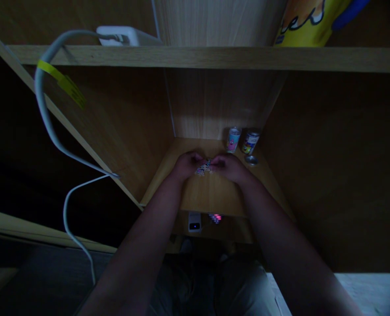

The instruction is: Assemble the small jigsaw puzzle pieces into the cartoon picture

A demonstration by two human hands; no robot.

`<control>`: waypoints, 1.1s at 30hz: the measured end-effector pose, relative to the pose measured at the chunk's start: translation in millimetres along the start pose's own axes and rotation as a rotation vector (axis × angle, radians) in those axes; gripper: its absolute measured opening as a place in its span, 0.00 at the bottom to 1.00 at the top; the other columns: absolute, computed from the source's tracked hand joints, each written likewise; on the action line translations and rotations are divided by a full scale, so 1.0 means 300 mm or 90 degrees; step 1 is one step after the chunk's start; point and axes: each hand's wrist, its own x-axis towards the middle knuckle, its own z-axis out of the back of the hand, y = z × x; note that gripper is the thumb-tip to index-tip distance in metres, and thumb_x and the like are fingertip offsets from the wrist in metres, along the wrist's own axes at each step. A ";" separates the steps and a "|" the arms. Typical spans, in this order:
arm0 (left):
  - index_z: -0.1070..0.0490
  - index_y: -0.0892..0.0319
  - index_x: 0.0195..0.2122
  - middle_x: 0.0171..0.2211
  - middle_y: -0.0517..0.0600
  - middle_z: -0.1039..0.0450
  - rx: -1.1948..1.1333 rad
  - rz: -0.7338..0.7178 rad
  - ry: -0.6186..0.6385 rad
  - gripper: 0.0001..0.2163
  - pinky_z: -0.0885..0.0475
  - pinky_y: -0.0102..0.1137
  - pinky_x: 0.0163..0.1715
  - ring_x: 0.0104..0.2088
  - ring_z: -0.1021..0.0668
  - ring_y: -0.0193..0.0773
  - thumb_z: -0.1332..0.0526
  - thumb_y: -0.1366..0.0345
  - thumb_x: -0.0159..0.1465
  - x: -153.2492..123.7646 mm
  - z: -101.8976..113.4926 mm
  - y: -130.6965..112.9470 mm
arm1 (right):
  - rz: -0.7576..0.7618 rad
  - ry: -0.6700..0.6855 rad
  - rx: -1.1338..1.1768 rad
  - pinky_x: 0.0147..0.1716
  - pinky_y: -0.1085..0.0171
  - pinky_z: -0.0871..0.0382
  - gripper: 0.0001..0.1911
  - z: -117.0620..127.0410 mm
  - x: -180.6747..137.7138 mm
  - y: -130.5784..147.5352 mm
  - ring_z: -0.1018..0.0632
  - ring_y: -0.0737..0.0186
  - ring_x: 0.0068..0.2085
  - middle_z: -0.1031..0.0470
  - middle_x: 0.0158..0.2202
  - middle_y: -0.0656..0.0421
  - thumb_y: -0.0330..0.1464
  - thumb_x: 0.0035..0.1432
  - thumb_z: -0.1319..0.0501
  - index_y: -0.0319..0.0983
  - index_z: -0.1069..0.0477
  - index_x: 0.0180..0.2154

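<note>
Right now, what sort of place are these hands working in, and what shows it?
Probably a wooden cupboard or shelf unit: an upper shelf crosses above, a side panel encloses the right, and two small containers stand on the lower shelf.

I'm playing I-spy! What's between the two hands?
A small pile of little pieces lies between the left hand and right hand, in the head view.

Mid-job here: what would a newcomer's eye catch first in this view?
Probably the pale cable looping down the left side, and the bright yellow printed object on the upper shelf at right. Then the left hand and right hand, at either side of a small pile of pieces on the lower board, in front of two cans.
</note>
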 end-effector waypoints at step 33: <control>0.16 0.56 0.35 0.37 0.52 0.15 -0.050 -0.019 0.070 0.16 0.22 0.37 0.41 0.37 0.17 0.44 0.20 0.51 0.55 -0.026 -0.006 -0.020 | -0.073 -0.022 0.040 0.41 0.63 0.24 0.07 0.000 0.007 -0.026 0.14 0.57 0.40 0.11 0.40 0.58 0.33 0.70 0.32 0.43 0.14 0.40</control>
